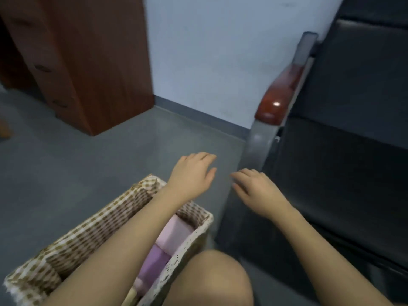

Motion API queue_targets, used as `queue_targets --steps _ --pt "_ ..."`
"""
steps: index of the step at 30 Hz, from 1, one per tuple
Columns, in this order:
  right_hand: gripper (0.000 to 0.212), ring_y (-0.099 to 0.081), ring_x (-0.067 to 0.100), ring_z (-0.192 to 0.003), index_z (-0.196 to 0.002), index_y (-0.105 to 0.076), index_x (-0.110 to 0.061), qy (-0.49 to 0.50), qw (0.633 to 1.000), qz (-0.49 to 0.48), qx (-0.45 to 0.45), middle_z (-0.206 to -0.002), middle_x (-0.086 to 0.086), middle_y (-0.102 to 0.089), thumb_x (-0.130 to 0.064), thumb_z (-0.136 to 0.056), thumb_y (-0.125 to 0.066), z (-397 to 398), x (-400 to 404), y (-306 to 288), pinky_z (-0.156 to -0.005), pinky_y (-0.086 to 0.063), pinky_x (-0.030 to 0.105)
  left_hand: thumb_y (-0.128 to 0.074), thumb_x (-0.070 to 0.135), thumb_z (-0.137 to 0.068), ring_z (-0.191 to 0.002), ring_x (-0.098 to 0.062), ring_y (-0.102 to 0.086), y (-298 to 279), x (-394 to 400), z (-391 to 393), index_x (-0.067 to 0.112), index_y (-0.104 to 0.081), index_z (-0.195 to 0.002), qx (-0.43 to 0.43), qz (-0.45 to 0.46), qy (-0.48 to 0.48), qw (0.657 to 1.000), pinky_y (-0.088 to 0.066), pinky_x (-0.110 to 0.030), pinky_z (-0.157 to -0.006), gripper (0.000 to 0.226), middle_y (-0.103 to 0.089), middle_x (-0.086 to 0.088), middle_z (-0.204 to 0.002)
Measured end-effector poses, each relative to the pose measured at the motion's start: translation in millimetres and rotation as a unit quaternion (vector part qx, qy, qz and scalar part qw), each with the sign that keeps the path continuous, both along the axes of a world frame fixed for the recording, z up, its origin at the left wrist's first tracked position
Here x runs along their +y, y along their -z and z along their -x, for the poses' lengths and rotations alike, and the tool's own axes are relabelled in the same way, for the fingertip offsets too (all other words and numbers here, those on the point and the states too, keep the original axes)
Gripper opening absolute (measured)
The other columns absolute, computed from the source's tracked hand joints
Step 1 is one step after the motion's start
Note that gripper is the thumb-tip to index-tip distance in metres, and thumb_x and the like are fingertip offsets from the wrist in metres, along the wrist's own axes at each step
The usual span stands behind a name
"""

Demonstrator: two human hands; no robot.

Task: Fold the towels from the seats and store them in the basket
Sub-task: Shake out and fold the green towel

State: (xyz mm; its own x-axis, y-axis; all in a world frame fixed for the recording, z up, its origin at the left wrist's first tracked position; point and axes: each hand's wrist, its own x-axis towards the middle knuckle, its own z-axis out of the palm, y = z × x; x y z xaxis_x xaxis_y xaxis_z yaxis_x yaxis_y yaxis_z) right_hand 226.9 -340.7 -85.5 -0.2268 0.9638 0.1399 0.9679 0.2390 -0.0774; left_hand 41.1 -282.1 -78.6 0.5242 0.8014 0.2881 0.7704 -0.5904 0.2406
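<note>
Left hand (194, 173): we hold it out over the floor just past the far end of the basket, fingers relaxed and loosely spread, nothing in it.
Right hand (256, 186): we hold it near the left one, just beside the near front edge of the seat, fingers loose and slightly bent, nothing in it.
Basket (92, 230): wicker with a checked cloth lining and a lace-trimmed rim; it stands on the floor at near left, under our left forearm and beside our knee (209, 281).
Towels in basket (174, 233): folded pink and lilac pieces lie in a row along the right side of the basket; a paler one shows at the near end, too hidden to tell more.
Seat (344, 173): dark padded chair at right, with a red-brown armrest (278, 100) on a grey metal frame; we see no towel on the part in view.
Step in hand: we judge this to be the gap between towels, one batch stored and both hands free.
Next move: we judge it calls for turning right toward the seats to find any towel left; if one is there, taking it by two corners for the fold.
Other: a red-brown cabinet (88, 58) stands far left against the pale wall.
</note>
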Motion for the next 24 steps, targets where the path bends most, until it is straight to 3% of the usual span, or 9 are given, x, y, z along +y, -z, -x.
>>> queue_targets --steps 8,12,18,21,24 --pt "0.029 -0.061 0.022 -0.101 -0.121 -0.062 -0.016 0.215 0.968 -0.124 0.036 -0.114 -0.001 -0.064 -0.025 -0.098 -0.049 -152 -108 -76 -0.085 -0.047 0.037 -0.042 0.031 -0.099 -0.122 -0.02 -0.047 -74 -44 -174 0.019 -0.047 -0.137 -0.026 -0.057 0.188 0.98 -0.031 -0.033 -0.1 0.041 -0.048 0.003 -0.14" --pt "0.03 -0.059 0.015 -0.101 -0.125 -0.059 -0.021 0.333 0.932 -0.132 0.061 -0.114 -0.007 -0.062 -0.028 -0.099 -0.047 -223 -174 -78 -0.079 -0.044 0.029 -0.039 0.032 -0.1 -0.122 -0.016 -0.046 -84 -81 -263 0.02 -0.048 -0.136 -0.034 -0.03 0.27 0.962 -0.029 -0.031 -0.103 0.038 -0.047 0.006 -0.14" --pt "0.028 -0.059 0.023 -0.103 -0.12 -0.063 -0.016 0.484 0.86 -0.136 0.09 -0.112 0.0 -0.062 -0.023 -0.097 -0.05 -324 -266 -54 -0.079 -0.044 0.032 -0.04 0.032 -0.1 -0.121 -0.014 -0.047 -74 -149 -391 0.02 -0.051 -0.134 -0.026 0.021 0.375 0.927 -0.031 -0.031 -0.104 0.037 -0.05 0.006 -0.137" --pt "0.03 -0.054 0.026 -0.112 -0.122 -0.062 -0.015 0.54 0.83 -0.123 0.058 -0.123 0.003 -0.06 -0.022 -0.096 -0.05 -366 -303 -36 -0.09 -0.038 0.037 -0.04 0.032 -0.1 -0.124 -0.016 -0.044 -62 -181 -444 0.02 -0.052 -0.134 -0.014 0.041 0.407 0.912 -0.03 -0.033 -0.106 0.038 -0.05 0.005 -0.138" --pt "0.041 -0.038 0.021 -0.134 -0.138 -0.047 -0.02 0.605 0.792 -0.078 0.014 -0.147 -0.001 -0.042 -0.031 -0.099 -0.042 -396 -328 -19 -0.106 -0.024 0.038 -0.038 0.032 -0.1 -0.134 -0.018 -0.033 -46 -209 -488 0.021 -0.048 -0.138 0.027 0.054 0.435 0.899 -0.023 -0.035 -0.109 0.04 -0.042 0.004 -0.146"
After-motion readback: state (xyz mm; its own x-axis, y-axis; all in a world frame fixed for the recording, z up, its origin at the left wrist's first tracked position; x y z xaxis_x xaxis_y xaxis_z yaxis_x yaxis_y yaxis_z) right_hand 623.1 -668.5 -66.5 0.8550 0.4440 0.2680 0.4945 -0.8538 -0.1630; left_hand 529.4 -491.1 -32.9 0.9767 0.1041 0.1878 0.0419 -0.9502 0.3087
